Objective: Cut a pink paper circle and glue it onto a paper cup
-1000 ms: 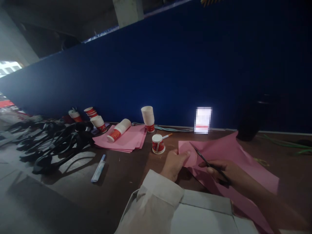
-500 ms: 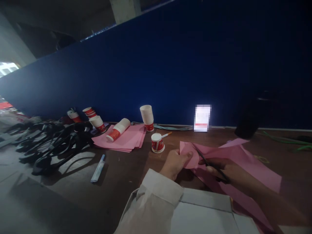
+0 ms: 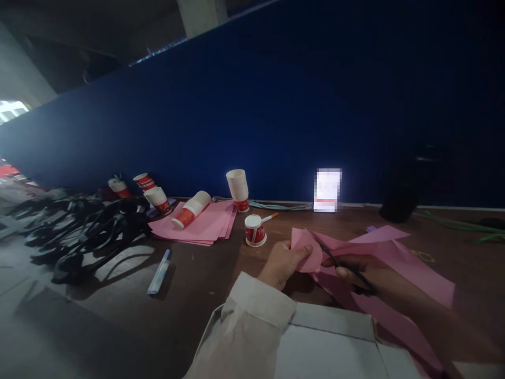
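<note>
Pinching the pink paper [image 3: 314,259] between thumb and fingers, the left hand [image 3: 279,263] holds it over the brown table [image 3: 197,292]; the right hand [image 3: 365,265] grasps scissors [image 3: 330,254], blades at the sheet, which spreads toward 3 o'clock. From the hands, with 12 facing the blue wall [image 3: 197,121], an upside-down cup [image 3: 254,231] sits at 10, a pink stack [image 3: 216,223] beyond it. Headsets [image 3: 89,242] and a pen [image 3: 159,272] lie toward 9. A blurred, lit panel [image 3: 327,190] glows near 12; a pale pillar [image 3: 203,16] rises at 11 in the dim room.
</note>
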Available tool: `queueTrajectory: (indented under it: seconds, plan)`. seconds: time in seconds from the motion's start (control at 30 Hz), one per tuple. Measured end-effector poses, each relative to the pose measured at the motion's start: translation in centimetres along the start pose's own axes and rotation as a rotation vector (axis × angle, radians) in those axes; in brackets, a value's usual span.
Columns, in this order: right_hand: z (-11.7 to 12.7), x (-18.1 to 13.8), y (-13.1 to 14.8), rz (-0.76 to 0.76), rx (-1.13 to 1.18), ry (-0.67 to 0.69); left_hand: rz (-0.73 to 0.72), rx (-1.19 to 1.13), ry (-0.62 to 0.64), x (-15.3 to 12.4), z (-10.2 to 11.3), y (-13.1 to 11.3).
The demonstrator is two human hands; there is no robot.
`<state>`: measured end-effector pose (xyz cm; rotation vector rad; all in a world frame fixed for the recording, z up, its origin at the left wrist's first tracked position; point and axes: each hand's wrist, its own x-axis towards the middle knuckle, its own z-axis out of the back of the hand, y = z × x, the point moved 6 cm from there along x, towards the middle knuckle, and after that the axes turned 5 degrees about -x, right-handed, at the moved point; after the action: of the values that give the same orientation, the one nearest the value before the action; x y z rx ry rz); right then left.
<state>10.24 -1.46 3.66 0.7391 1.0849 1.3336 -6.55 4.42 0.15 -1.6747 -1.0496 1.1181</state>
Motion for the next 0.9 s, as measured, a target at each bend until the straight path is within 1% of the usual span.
queueTrajectory:
  seconds: [0.1, 0.27, 0.43, 0.6, 0.73, 0.9]
  plan:
    - [0.2, 0.0, -0.5, -0.012, -0.010, -0.030, 0.007, 0.007, -0.009, 0.2, 0.1, 0.2]
    - [0.5, 0.1, -1.1, -0.013, -0.015, -0.047, 0.014, -0.020, 0.033, 0.3, 0.0, 0.4]
    - [0.5, -0.1, -0.6, -0.011, -0.008, -0.034, 0.018, -0.010, 0.018, 0.3, 0.2, 0.4]
    - [0.1, -0.4, 0.4, 0.007, -0.009, 0.020, 0.026, -0.034, 0.026, 0.2, 0.1, 0.4]
    - [0.2, -0.4, 0.6, 0.010, -0.014, 0.019, 0.024, -0.032, 0.012, 0.2, 0.2, 0.3]
    - [0.3, -0.2, 0.5, 0.015, -0.069, 0.009, 0.026, -0.036, 0.039, 0.2, 0.1, 0.2]
